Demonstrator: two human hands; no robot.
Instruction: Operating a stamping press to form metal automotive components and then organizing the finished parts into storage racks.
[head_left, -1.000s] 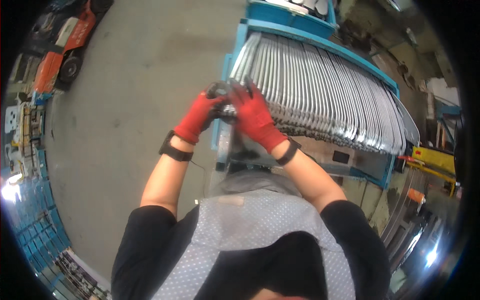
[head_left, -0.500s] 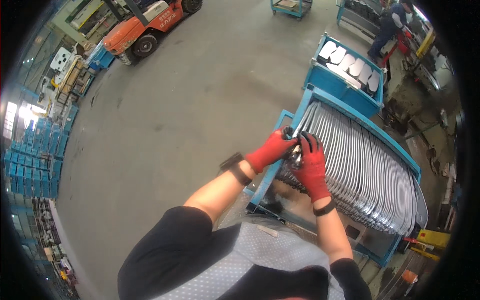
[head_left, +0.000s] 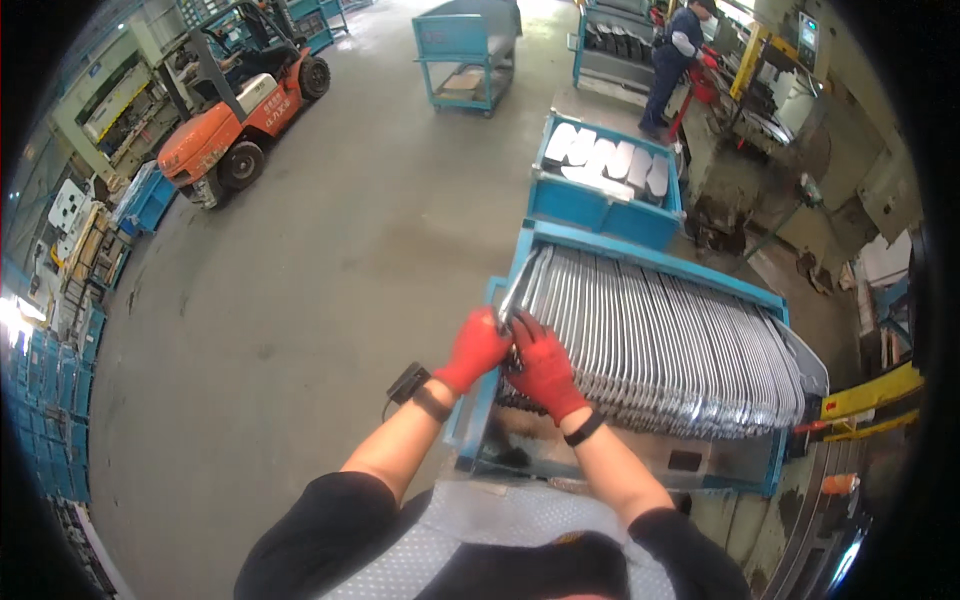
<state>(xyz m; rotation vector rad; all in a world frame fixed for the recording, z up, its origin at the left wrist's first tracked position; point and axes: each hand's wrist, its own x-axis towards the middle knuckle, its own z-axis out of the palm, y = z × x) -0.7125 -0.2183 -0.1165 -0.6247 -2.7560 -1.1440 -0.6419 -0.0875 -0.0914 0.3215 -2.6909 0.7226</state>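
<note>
Nearest, the red-gloved left hand point(head_left: 478, 350) comes to the outer side of the end plate point(head_left: 519, 284) of a row, its fingers curled inward with dark tips at the near edge; how firmly they close is masked by the glove. Just beside it, the red-gloved right hand point(head_left: 545, 370) lies over the row's near left corner, its fingers bent and slightly parted, tips close to the same edge; whether they grasp the metal or merely rest on it cannot be told. The hands probably meet here because the end plate has a neighbour on one side only, leaving its outer face within reach. The other metal plates point(head_left: 650, 345) stand on edge, packed side by side in a blue rack point(head_left: 660, 261), presumably so that each props the next. Beyond the rack, a blue bin point(head_left: 600, 212) holds pale flat pieces point(head_left: 615, 160), ranged in a row near its top. Farther off stand an orange forklift point(head_left: 205, 147) at left, a blue cart point(head_left: 450, 40) at upper middle, and a co-worker point(head_left: 668, 75) at upper right
</note>
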